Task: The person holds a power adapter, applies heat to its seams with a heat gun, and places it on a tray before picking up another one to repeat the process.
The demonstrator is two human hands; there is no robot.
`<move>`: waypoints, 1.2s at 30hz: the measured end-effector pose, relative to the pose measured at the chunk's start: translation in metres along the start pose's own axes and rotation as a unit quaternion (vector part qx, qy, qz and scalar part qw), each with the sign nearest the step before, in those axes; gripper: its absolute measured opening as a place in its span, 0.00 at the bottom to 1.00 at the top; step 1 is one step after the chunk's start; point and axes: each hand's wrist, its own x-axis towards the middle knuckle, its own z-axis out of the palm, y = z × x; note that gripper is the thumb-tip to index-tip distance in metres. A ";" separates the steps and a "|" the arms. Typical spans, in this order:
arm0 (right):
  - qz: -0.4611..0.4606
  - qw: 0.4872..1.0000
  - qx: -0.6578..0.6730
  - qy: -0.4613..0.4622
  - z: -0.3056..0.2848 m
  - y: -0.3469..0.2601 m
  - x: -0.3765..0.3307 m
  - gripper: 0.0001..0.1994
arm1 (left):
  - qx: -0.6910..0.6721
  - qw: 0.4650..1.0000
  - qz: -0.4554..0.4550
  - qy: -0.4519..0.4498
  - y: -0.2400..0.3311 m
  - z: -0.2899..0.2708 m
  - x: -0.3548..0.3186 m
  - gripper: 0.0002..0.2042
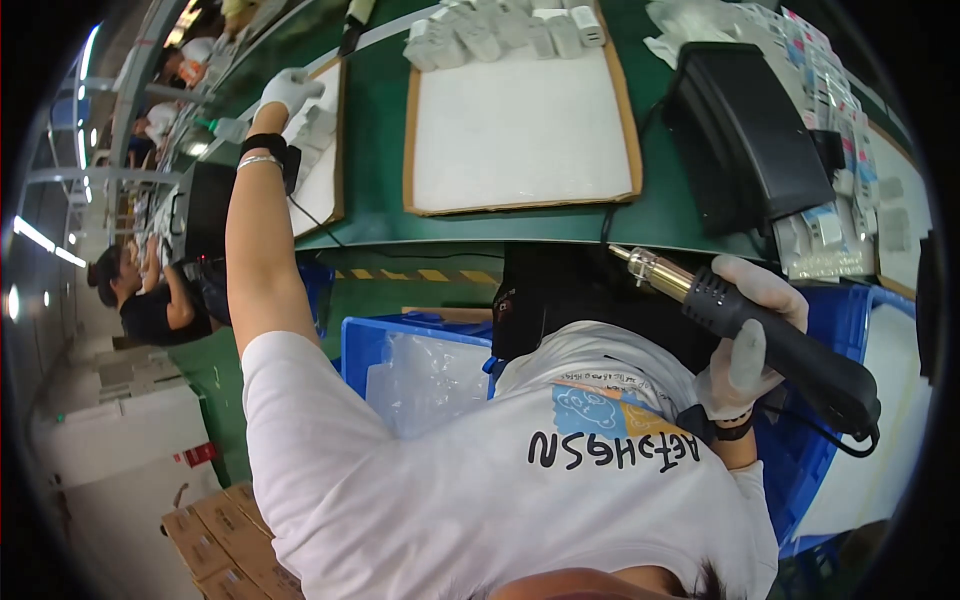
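Overhead, the right hand (745, 345) grips a black heat gun (770, 335).

Two gloved hands (291, 90); one heat gun (760, 335) — two boards (520, 130).

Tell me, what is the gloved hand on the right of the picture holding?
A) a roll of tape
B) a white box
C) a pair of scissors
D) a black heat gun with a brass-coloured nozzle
D: the right hand grips the black heat gun, its metal nozzle pointing up-left.
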 end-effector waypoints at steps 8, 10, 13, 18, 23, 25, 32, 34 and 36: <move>0.006 0.999 -0.045 -0.015 -0.004 0.004 0.001 0.20 | 0.038 0.975 -0.050 -0.214 0.025 0.014 0.001 0.29; 0.014 0.999 -0.018 -0.022 -0.003 0.006 0.002 0.20 | 0.025 0.970 -0.058 -0.235 0.027 0.014 0.005 0.29; 0.004 0.999 -0.019 -0.029 -0.004 0.007 0.004 0.20 | -0.086 0.970 -0.030 -0.226 0.010 0.009 0.006 0.29; -0.009 1.000 -0.003 -0.002 -0.010 0.013 0.007 0.20 | 0.049 0.967 0.247 0.043 0.083 0.001 0.011 0.30; -0.030 0.998 0.048 0.004 -0.011 0.019 0.014 0.19 | -0.093 0.936 0.334 -0.055 0.263 0.023 -0.046 0.23; -0.044 0.997 0.068 0.002 -0.009 0.019 0.016 0.18 | -0.052 0.934 0.344 -0.082 0.319 0.026 -0.060 0.23; -0.055 0.997 0.043 0.019 -0.021 0.012 0.013 0.18 | 0.234 0.911 0.336 -0.049 0.348 0.051 -0.060 0.21; -0.023 0.998 -0.012 0.048 -0.018 0.008 0.012 0.20 | 0.214 0.920 0.328 -0.033 0.346 0.050 -0.063 0.21; -0.028 0.998 -0.003 0.054 -0.018 0.006 0.011 0.20 | 0.174 0.927 0.330 -0.024 0.339 0.047 -0.065 0.21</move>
